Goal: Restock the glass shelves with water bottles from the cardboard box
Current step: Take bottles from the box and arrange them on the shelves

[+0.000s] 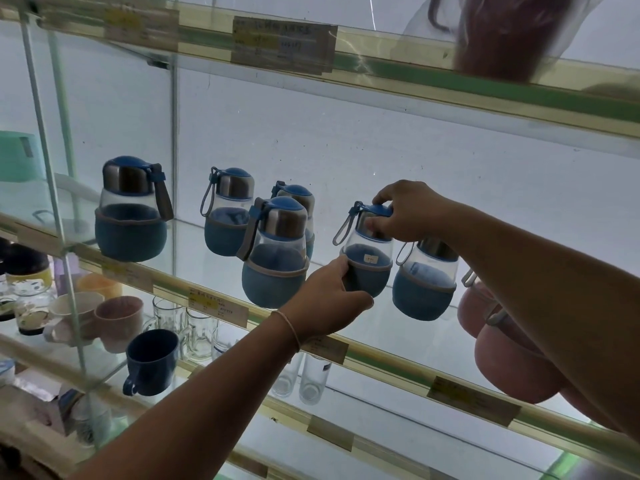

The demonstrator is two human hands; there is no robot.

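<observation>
A small clear water bottle (369,252) with a blue sleeve, steel collar and blue lid is tilted over the middle glass shelf (388,348). My left hand (329,299) grips its sleeved base from below. My right hand (405,213) pinches its lid from above. Several matching blue bottles stand on the same shelf: one far left (131,211), a pair behind (227,211), one in front (275,252) and one to the right (426,282). The cardboard box is out of view.
Pink-sleeved bottles (512,362) sit on the shelf under my right forearm. The lower shelf holds a blue mug (150,362), pink mugs (119,320) and clear glasses (199,332). A reddish bottle (502,36) stands on the top shelf. Price labels (284,43) line the shelf edges.
</observation>
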